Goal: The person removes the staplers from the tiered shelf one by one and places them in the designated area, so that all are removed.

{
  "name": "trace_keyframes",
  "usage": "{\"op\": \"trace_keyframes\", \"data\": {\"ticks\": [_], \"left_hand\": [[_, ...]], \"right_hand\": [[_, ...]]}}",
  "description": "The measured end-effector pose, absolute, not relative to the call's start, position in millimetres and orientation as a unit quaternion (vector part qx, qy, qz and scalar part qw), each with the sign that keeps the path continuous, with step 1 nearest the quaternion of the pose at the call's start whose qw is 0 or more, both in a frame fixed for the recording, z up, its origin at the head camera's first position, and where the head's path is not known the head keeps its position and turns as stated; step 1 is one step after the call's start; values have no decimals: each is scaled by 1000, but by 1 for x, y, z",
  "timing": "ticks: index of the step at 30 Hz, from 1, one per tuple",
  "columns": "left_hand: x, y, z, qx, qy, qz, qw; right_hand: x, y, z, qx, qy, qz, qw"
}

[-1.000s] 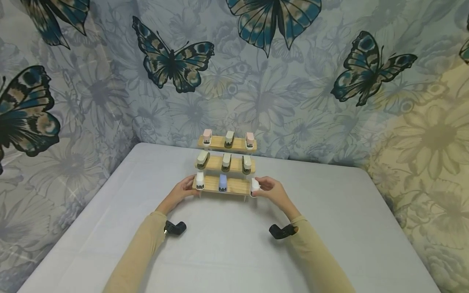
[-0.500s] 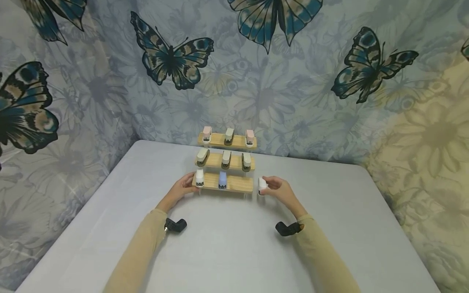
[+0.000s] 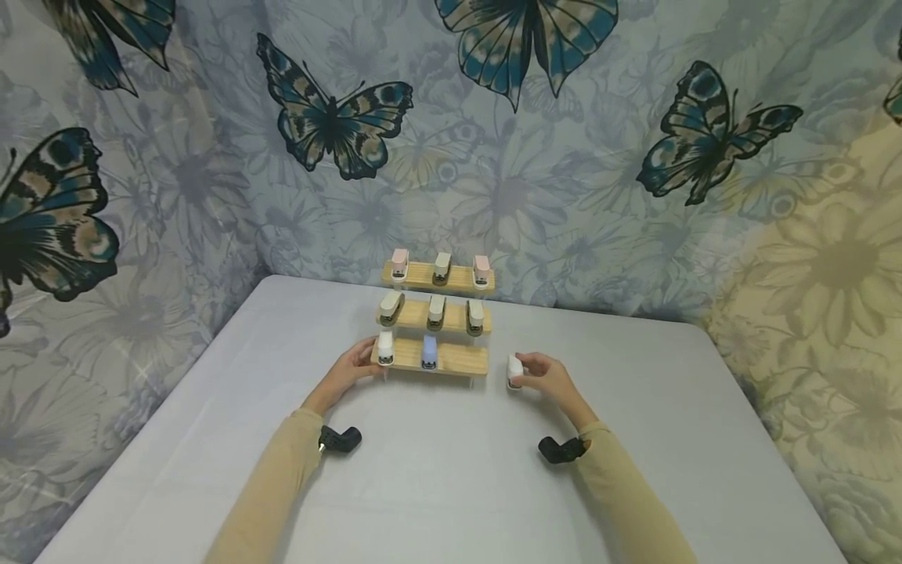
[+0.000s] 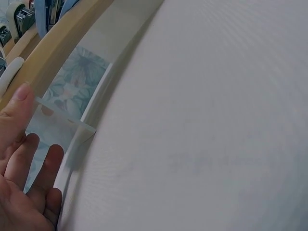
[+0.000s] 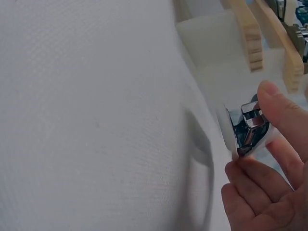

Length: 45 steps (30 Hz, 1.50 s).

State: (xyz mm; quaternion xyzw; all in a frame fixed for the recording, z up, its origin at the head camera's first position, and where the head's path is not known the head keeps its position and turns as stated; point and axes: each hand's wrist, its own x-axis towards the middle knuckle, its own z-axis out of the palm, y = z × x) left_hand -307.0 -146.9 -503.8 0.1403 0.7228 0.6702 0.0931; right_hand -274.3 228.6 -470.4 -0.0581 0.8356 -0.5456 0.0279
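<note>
A white mini stapler is pinched between the thumb and fingers of my right hand, to the right of a three-tier wooden display rack. In the right wrist view the stapler's metal jaw faces the camera, just over the white cloth. My left hand grips the left end of the rack's lowest shelf; the left wrist view has its thumb against the wood. On that shelf stand a white stapler and a blue stapler. Part of the left fingers is hidden.
Pale staplers line the middle shelf, including one at its centre. Pink staplers and a greenish one stand on top. Clear side supports hold the shelves. White cloth covers the table; butterfly-patterned walls rise behind.
My right hand has carried the white stapler off the right end of the lowest shelf, rightward and slightly toward me. The left hand has stayed on the rack.
</note>
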Motion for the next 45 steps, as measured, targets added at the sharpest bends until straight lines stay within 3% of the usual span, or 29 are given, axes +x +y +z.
{"op": "trace_keyframes", "data": {"ticks": [45], "left_hand": [[-306,-146,-507,165,721,669,69]], "right_hand": [[-269,234,-488,-103,831,-547,-13]]}}
